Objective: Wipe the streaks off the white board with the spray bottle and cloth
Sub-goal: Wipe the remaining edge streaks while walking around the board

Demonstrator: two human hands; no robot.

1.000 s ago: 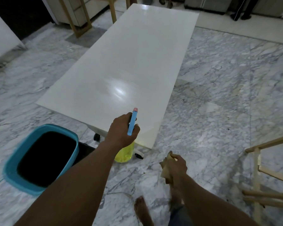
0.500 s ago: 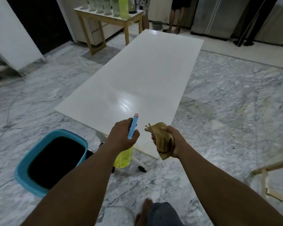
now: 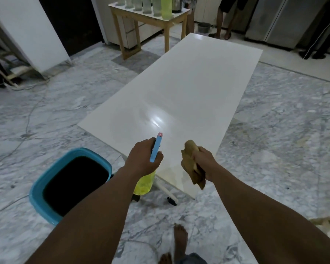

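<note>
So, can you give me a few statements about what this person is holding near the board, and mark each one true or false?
1. The left hand grips the spray bottle, nozzle towards the white board. True.
2. The right hand holds a brown cloth. True.
3. The cloth lies spread flat on the white board. False: it is bunched in the right hand.
4. The spray bottle stands on the floor. False: the left hand holds it up, beside the blue bin.
</note>
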